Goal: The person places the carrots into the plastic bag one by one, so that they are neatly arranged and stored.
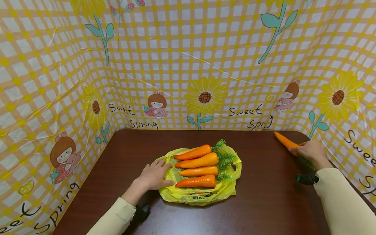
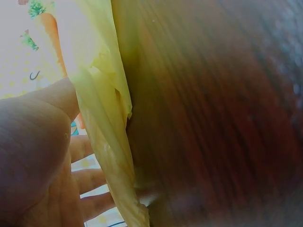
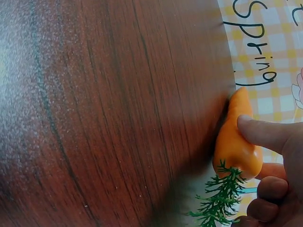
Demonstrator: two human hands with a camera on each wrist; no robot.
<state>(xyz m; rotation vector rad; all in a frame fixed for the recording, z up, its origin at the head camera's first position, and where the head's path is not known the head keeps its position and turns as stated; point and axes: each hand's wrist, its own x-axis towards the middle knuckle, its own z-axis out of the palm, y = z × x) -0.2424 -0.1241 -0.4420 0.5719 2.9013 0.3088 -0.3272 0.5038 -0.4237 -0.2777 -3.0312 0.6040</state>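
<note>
On the tabletop (image 1: 264,202), left hand (image 1: 152,178) is pressing spread fingers on the yellow plastic bag (image 1: 202,192) holding four carrots (image 1: 197,171), while right hand (image 1: 311,151) is pinching a fifth carrot (image 1: 285,141) at the far-right edge, likely needing carrying over to the bag.

Left hand (image 2: 35,161) flat against yellow plastic bag (image 2: 106,123), dark wooden table (image 2: 213,118) beside

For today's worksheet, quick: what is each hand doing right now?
Left hand: open, fingers resting flat on the yellow bag.
Right hand: closed, holding a carrot.
</note>
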